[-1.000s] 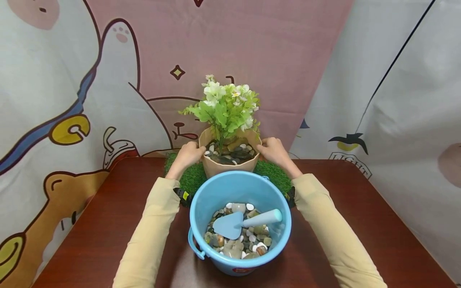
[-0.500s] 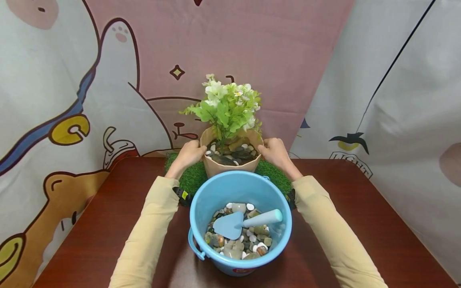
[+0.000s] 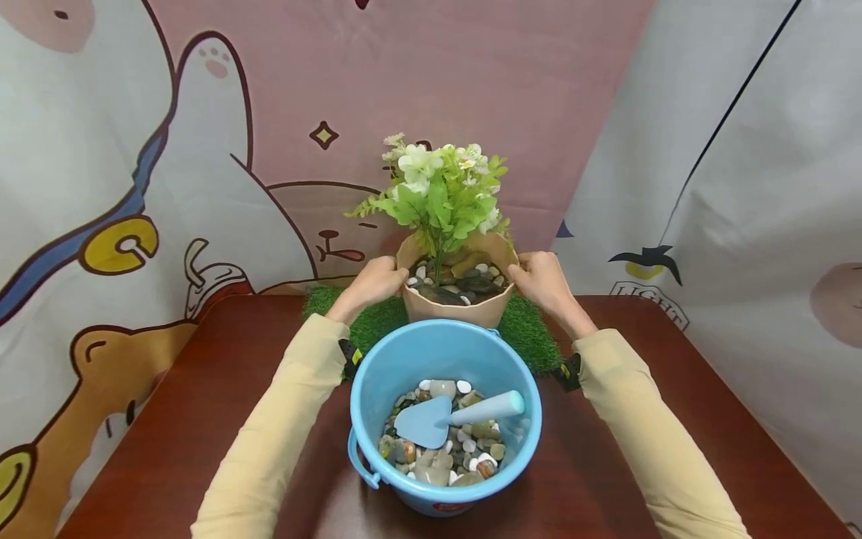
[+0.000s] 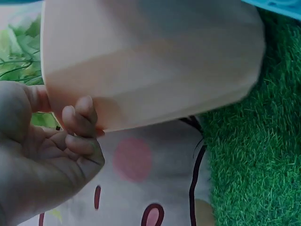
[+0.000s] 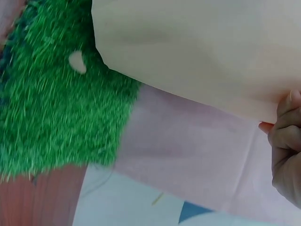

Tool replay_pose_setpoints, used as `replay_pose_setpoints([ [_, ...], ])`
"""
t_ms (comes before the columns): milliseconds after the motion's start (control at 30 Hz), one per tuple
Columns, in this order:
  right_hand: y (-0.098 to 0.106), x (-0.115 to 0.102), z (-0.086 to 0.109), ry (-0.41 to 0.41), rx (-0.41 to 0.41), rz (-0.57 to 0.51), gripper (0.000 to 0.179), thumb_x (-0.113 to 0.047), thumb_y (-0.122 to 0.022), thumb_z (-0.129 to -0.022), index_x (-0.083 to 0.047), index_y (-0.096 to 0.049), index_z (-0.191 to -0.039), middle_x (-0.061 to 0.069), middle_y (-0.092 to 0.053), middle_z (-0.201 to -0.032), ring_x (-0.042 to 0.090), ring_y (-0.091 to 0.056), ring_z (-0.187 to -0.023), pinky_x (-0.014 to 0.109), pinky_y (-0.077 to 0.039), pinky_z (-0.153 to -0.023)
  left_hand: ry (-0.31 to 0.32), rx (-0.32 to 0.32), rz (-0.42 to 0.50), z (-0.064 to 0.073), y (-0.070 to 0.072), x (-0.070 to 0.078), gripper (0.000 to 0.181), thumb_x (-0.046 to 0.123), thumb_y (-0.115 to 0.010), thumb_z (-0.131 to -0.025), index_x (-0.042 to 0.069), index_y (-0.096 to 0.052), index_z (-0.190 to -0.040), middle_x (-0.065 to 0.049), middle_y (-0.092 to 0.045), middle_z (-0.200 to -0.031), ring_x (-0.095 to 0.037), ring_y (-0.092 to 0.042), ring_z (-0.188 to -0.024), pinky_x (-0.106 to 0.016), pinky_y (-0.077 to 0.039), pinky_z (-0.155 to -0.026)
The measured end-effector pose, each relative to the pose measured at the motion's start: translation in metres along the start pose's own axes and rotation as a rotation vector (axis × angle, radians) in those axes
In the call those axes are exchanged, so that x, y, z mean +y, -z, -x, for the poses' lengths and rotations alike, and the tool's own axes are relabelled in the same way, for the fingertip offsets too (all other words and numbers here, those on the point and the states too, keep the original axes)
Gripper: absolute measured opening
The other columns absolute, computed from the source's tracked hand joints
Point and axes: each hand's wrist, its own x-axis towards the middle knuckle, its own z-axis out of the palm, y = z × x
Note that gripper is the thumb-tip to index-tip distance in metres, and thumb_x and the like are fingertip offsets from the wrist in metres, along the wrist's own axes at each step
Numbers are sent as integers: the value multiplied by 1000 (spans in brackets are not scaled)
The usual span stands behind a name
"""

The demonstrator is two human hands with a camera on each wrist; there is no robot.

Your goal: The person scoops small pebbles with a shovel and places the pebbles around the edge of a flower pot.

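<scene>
Between both hands stands a beige flowerpot [image 3: 458, 308] with a faceted wall. It holds pebbles [image 3: 474, 283] and a leafy plant [image 3: 441, 195] with white flowers. My left hand [image 3: 378, 281] pinches the rim on the left side; the left wrist view shows the thumb inside and curled fingers [image 4: 82, 125] against the outer wall. On the opposite side my right hand [image 3: 541, 281] grips the rim, its curled fingers [image 5: 288, 129] showing at the edge of the right wrist view. Under the pot lies a green artificial grass mat [image 3: 532, 337].
A blue bucket [image 3: 360, 419] stands in front of the pot, between the forearms. Pebbles [image 3: 465, 449] and a light blue toy shovel [image 3: 424, 423] lie in it. A small white pebble [image 5: 77, 62] rests on the mat. Behind the brown table [image 3: 215, 389] hangs a printed cloth [image 3: 539, 90].
Both hands and the pot with its plant have shifted to the right, mostly in the last half second. The head view has turned slightly. The bucket stays in place on the table.
</scene>
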Motion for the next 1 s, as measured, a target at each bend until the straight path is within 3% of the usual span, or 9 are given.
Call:
replay_pose_setpoints([
  [433,24,28,16,60,89,87,31,-6,-46,-84,-10,-50,-54,-4,-44,-38,2,-32,-32,24,-27,-41,-90,-170,-44,-22,-15,24,29,17,-38,-95,3,-60,-84,-6,-58,-76,-15,-42,-60,-25,-35,-61],
  [500,26,32,17,57,96,92,31,-5,-46,-84,-10,-49,-54,-4,-43,-38,2,-32,-33,24,-27,-41,-105,-198,-44,-27,-17,26,31,17,-38,-95,4,-60,-77,-5,-58,-73,-13,-39,-56,-24,-34,-58],
  [667,26,42,20,45,128,101,33,-3,-47,-82,-11,-40,-51,-5,-33,-43,1,-23,-39,23,-23,-42,-130,-250,-56,-33,-19,31,36,18,-38,-96,2,-64,-77,-3,-53,-69,-12,-33,-55,-24,-32,-58],
  [733,24,46,20,43,137,104,34,-3,-47,-82,-12,-38,-51,-5,-29,-45,2,-21,-41,23,-22,-42,-130,-259,-60,-35,-20,32,34,18,-39,-96,0,-66,-85,-5,-55,-74,-13,-36,-60,-25,-33,-61],
  [867,22,54,19,44,149,113,35,-4,-47,-83,-12,-37,-50,-6,-28,-44,5,-22,-41,24,-22,-43,-117,-282,-43,-37,-21,33,26,22,-41,-97,7,-60,-87,-5,-58,-85,-14,-47,-70,-26,-38,-67],
  [1000,22,58,19,21,142,107,30,-6,-46,-84,-7,-47,-53,-7,-30,-44,8,-25,-43,25,-24,-43,-140,-327,-11,-38,-22,30,29,27,-40,-100,5,-60,-94,-9,-59,-89,-16,-53,-76,-24,-41,-69],
])
